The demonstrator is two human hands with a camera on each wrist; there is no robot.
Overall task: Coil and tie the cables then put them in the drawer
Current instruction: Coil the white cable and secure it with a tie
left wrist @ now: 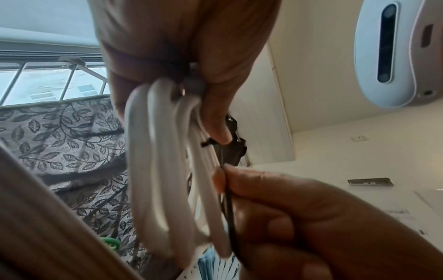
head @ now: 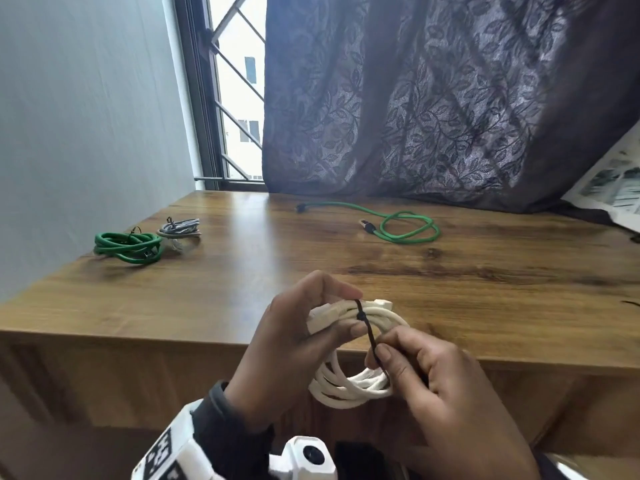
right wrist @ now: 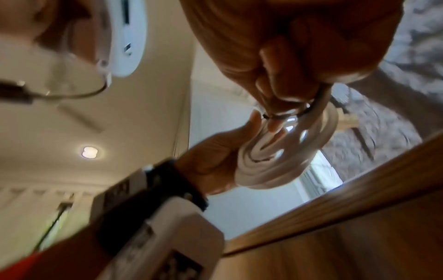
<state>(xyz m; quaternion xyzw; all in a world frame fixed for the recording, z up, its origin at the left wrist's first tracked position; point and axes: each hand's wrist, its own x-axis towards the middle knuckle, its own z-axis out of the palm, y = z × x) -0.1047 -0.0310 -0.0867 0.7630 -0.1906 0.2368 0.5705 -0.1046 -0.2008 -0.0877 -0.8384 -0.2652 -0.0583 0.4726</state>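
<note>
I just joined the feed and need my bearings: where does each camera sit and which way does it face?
Head: above, looking forward and down at table, both hands.
Left wrist: under left hand, looking up along it at white cable coil, black tie.
Right wrist: under right hand, facing the ceiling and left wrist.
All share the coil.

The left hand (head: 298,336) is gripping the coiled white cable (head: 356,358) between thumb and curled fingers (head: 341,291); the right hand (head: 433,382) is pinching the thin black tie (head: 369,332) at its tail.
</note>
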